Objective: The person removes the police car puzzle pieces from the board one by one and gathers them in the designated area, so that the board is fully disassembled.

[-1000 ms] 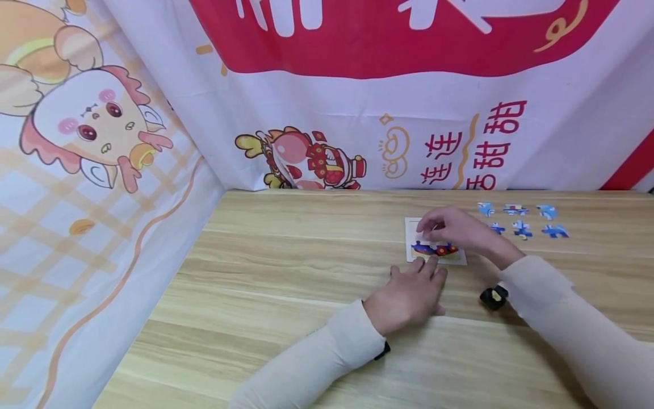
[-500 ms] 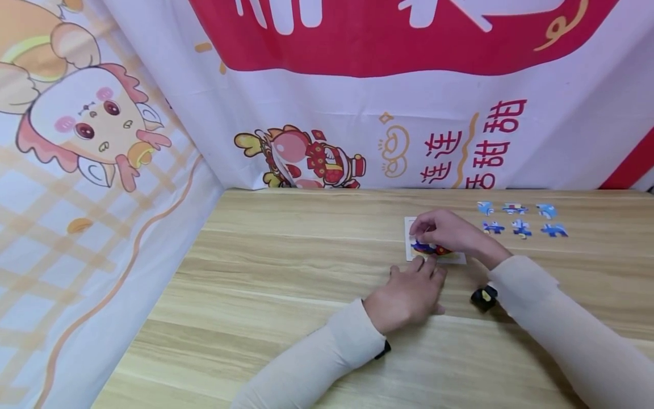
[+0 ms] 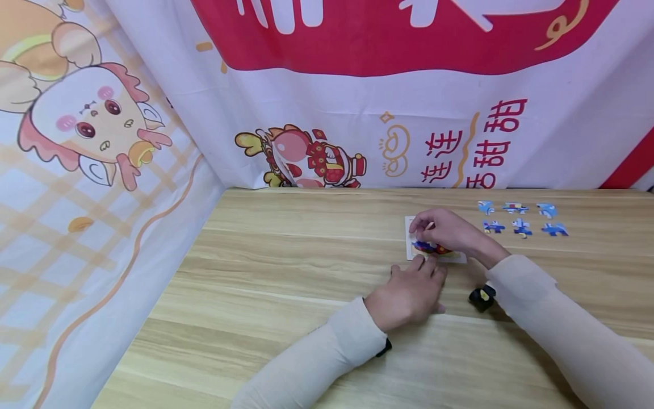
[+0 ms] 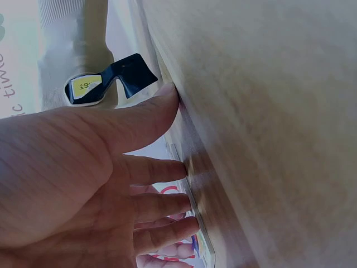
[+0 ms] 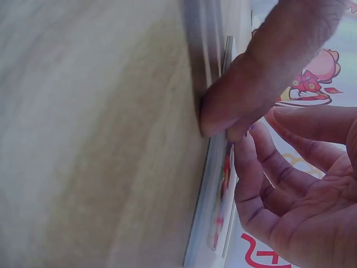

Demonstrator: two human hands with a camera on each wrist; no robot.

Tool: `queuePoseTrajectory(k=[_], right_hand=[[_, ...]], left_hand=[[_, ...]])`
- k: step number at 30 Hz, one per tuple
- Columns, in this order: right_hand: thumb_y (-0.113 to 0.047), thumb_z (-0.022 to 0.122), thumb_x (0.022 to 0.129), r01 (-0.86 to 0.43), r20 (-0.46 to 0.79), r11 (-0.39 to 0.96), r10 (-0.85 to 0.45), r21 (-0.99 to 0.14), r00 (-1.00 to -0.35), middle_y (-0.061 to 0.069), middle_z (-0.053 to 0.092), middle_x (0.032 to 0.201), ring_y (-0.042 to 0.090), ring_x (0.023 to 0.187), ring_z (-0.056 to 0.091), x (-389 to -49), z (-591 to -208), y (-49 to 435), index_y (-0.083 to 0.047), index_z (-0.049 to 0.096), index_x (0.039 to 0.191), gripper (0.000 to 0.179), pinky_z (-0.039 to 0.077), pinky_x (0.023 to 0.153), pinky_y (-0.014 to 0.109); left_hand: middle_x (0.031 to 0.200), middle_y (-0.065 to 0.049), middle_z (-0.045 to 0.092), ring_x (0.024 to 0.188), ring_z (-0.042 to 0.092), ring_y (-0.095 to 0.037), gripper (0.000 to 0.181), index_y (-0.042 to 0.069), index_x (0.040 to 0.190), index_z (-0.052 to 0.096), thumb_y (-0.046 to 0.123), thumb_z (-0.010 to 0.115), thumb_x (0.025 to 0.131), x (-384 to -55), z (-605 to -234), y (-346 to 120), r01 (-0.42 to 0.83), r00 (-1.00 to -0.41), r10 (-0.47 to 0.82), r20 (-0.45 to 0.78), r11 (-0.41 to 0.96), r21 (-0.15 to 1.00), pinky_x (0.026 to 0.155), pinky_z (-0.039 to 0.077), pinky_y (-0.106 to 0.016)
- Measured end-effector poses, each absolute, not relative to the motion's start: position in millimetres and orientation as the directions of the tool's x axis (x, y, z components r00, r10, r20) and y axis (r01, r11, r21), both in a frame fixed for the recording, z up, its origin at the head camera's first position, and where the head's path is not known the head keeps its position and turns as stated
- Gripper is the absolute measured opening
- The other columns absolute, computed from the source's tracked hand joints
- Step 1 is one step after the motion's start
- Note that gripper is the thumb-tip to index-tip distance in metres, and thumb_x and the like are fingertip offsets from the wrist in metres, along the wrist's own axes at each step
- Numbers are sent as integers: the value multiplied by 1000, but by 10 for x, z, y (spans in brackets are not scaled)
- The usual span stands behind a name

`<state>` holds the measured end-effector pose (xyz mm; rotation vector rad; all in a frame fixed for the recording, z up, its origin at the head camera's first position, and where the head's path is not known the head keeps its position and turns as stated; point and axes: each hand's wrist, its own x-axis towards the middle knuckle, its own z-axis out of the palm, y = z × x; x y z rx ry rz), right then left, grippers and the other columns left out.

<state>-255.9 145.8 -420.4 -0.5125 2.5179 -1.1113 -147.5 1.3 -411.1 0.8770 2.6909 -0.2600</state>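
A small white-bordered puzzle board [image 3: 408, 251] lies on the table, its lower part filled with blue and red picture pieces [image 3: 425, 246]. Over the board, my right hand [image 3: 447, 232] curls its fingers and pinches a small puzzle piece against the picture; the fingers hide most of it, and only a purple bit [image 5: 249, 132] shows in the right wrist view. My left hand [image 3: 409, 296] rests on the table with its fingers extended, fingertips at the near edge of the board. In the left wrist view those fingers touch the board's edge [image 4: 208, 248].
Several loose blue puzzle pieces [image 3: 522, 228] lie in two rows to the right of the board. The wooden table [image 3: 286, 272] ends at a printed cloth backdrop [image 3: 378, 96] behind. A black strap device [image 3: 482, 297] sits at the right wrist.
My right hand has moved slightly left and down over the board, covering more of the picture, and then stayed almost still. The left hand has kept its place.
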Motion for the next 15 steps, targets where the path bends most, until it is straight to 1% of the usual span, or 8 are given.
queuePoseTrajectory(k=[3,5,7,9,11,13,15], right_hand=[[-4,61,99,-185,-155,617,-454,-765,-877,15,69,106,24,97,61,-2560,-4201,1454,-2,73,111,17,47,80,32],[-2,60,98,-185,-153,613,-456,-768,-877,15,68,107,24,97,61,-2560,-4200,1457,-2,73,112,19,48,80,31],[0,60,97,-184,-154,614,-456,-768,-876,16,69,107,25,98,62,-2562,-4201,1459,-1,73,112,20,49,82,34],[1,59,97,-183,-161,621,-456,-763,-875,17,69,109,27,100,63,-2565,-4202,1463,0,73,113,21,51,87,39],[2,60,97,-182,-172,630,-458,-755,-872,18,71,111,30,105,64,-2568,-4201,1468,1,73,114,22,51,95,48],[2,59,97,-175,-192,642,-460,-747,-867,18,72,113,33,110,63,-2573,-4197,1474,0,75,113,22,48,102,56],[1,58,98,-169,-212,652,-463,-739,-861,17,73,113,34,113,62,-2580,-4194,1481,-2,76,110,22,44,107,61]], left_hand=[[169,7,34,152,34,-15,70,27,162,39,60,56,102,-1475,-4106,16,595,-770,541,-339,800,-76,111,49,-51],[169,7,33,152,34,-15,70,27,162,38,60,55,102,-1475,-4103,17,594,-770,539,-340,801,-74,111,49,-51],[169,7,33,152,34,-15,70,27,162,39,60,56,102,-1471,-4098,16,591,-772,537,-340,803,-74,111,48,-51],[169,7,33,152,34,-15,70,27,162,39,60,56,102,-1470,-4096,16,590,-773,536,-339,804,-73,111,48,-51],[169,7,34,152,34,-15,70,27,161,39,60,56,102,-1467,-4096,14,591,-773,538,-336,803,-75,111,49,-51],[169,7,34,152,34,-15,70,27,161,39,60,56,102,-1465,-4097,14,594,-773,541,-333,801,-78,110,49,-51],[169,7,34,151,34,-15,70,27,161,39,60,55,102,-1466,-4103,14,598,-772,544,-329,797,-83,110,49,-51]])
